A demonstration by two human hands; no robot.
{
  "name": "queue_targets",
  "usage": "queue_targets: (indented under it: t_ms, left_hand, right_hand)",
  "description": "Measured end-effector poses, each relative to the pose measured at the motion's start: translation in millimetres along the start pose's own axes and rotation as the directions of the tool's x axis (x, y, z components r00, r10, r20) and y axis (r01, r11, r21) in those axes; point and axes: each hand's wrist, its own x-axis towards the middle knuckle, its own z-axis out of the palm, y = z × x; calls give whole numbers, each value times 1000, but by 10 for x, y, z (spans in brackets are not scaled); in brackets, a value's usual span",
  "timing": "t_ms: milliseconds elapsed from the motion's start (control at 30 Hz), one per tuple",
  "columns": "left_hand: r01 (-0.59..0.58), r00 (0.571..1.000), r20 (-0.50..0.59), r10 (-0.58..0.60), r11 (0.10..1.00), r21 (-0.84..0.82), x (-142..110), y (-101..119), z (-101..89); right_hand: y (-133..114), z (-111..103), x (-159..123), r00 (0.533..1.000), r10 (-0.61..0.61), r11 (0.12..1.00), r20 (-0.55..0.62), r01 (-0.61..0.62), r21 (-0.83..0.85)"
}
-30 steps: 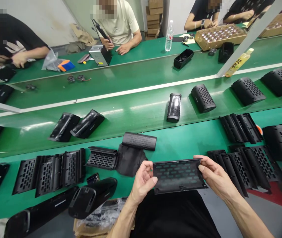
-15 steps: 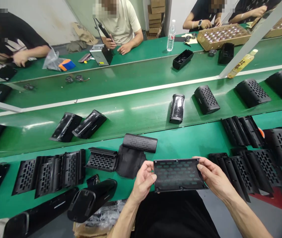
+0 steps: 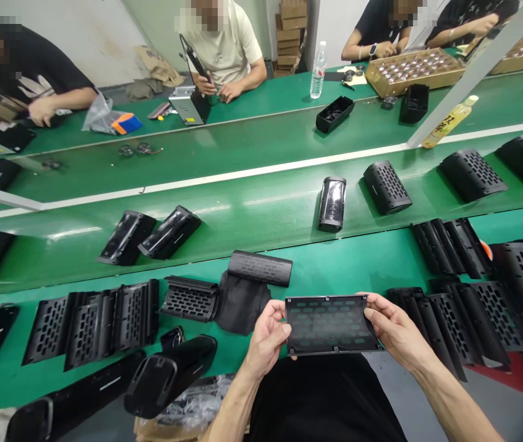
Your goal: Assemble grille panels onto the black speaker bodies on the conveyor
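Note:
Between my two hands is a black speaker grille panel (image 3: 328, 325), its slotted face backed by dark mesh and small clips along the edges. My left hand (image 3: 268, 334) pinches its left end, thumb on the near face. At the right end, my right hand (image 3: 393, 322) grips the edge with the thumb in front. Just beyond my left hand lie a dark mesh sheet (image 3: 243, 301), a curved grille panel (image 3: 259, 268) and another slotted panel (image 3: 190, 299) on the green bench.
Several grille panels stand in rows at the left (image 3: 86, 325) and right (image 3: 468, 313). Black speaker bodies (image 3: 174, 371) lie at the near left. Speakers (image 3: 333, 204) rest on the green conveyor belt (image 3: 252, 209). Co-workers sit across the line; a slanted white post (image 3: 473, 73) rises at right.
Speakers on the belt have shifted slightly to the right in view. My hands hold the grille panel in almost the same place. Across the line, a co-worker's hands have moved a little.

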Motion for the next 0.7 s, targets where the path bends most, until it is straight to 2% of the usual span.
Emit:
queue_targets:
  t_ms: [333, 433, 533, 633, 700]
  left_hand:
    - [26, 1000, 3, -26, 1000, -10, 7, -11, 0]
    - [33, 999, 3, -33, 999, -28, -4, -7, 11]
    - [54, 998, -14, -56, 992, -117, -2, 24, 13]
    - [147, 985, -47, -165, 951, -273, 85, 60, -18]
    - [307, 947, 12, -322, 890, -336, 212, 57, -56]
  right_hand:
    - [4, -22, 1, 1000, 11, 1000, 6, -11, -21]
    - [0, -13, 3, 1000, 28, 999, 0, -28, 21]
    - [-28, 5, 12, 999, 52, 995, 3, -52, 89]
    - [-99, 44, 50, 996, 77, 989, 36, -81, 126]
    - [-153, 105, 98, 992, 93, 987, 89, -104, 121]
